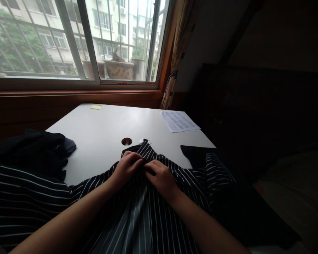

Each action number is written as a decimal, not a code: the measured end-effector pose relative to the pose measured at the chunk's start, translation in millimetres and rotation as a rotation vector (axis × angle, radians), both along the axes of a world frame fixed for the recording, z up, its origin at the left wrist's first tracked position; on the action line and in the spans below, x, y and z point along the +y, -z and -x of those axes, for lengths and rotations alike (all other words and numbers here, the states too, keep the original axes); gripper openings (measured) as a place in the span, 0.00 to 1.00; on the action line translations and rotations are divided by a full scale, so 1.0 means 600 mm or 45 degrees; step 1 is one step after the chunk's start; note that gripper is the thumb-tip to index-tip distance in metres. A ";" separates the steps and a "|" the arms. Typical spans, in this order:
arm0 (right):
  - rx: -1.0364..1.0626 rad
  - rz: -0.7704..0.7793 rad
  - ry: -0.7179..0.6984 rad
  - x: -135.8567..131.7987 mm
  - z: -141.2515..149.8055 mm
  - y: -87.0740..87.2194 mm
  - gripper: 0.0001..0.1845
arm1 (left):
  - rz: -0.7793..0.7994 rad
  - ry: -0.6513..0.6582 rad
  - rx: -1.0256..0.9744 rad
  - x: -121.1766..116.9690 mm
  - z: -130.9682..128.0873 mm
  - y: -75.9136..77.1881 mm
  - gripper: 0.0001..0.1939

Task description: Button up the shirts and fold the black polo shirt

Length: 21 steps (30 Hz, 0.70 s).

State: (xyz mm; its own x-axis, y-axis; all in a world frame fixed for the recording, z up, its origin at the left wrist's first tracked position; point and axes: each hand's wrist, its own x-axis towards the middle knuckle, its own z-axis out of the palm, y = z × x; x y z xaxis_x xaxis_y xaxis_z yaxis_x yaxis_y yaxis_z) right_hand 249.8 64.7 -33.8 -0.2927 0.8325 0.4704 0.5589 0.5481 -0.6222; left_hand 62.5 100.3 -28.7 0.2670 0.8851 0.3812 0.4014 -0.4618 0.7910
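Observation:
A black shirt with white stripes [164, 211] lies spread over the near part of a white table [108, 123], its collar [147, 151] toward the window. Just below the collar, my left hand [127, 167] pinches the front of the shirt. My right hand [160, 176] grips the fabric right beside it, and the fingertips of both hands nearly meet. Whatever small part lies between the fingertips, such as a button, is too dark and covered to make out. The sleeves stretch out to the left and the right.
Dark clothing [31, 151] is heaped at the table's left edge. Another dark cloth [196, 155] lies at the right. Printed sheets [178, 121] and a yellow sticky note [96, 107] are at the far side. A round cable hole [126, 141] shows beyond the collar. A barred window [116, 42] stands behind.

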 end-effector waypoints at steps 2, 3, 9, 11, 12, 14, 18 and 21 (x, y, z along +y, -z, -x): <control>-0.011 -0.014 0.026 0.000 0.000 -0.001 0.12 | 0.072 0.037 0.017 0.002 0.001 0.000 0.09; -0.015 -0.023 0.038 0.000 0.000 -0.002 0.11 | 0.104 0.050 0.025 0.004 0.002 0.000 0.10; 0.044 0.015 0.070 -0.001 -0.001 -0.011 0.05 | 0.303 0.115 0.008 0.015 0.009 -0.003 0.13; 0.105 0.025 0.081 -0.001 -0.001 -0.011 0.05 | 0.332 0.133 0.029 0.017 0.011 -0.002 0.14; 0.131 0.023 0.083 0.000 -0.001 -0.011 0.05 | 0.333 0.142 0.046 0.017 0.012 -0.002 0.14; 0.166 0.018 0.082 0.001 -0.001 -0.010 0.05 | 0.318 0.169 0.074 0.019 0.014 -0.001 0.15; 0.200 0.023 0.089 0.003 -0.001 -0.010 0.06 | 0.301 0.300 0.074 0.026 0.020 -0.003 0.15; 0.186 0.015 0.088 0.002 -0.001 -0.012 0.07 | 0.320 0.435 0.075 0.033 0.025 -0.009 0.16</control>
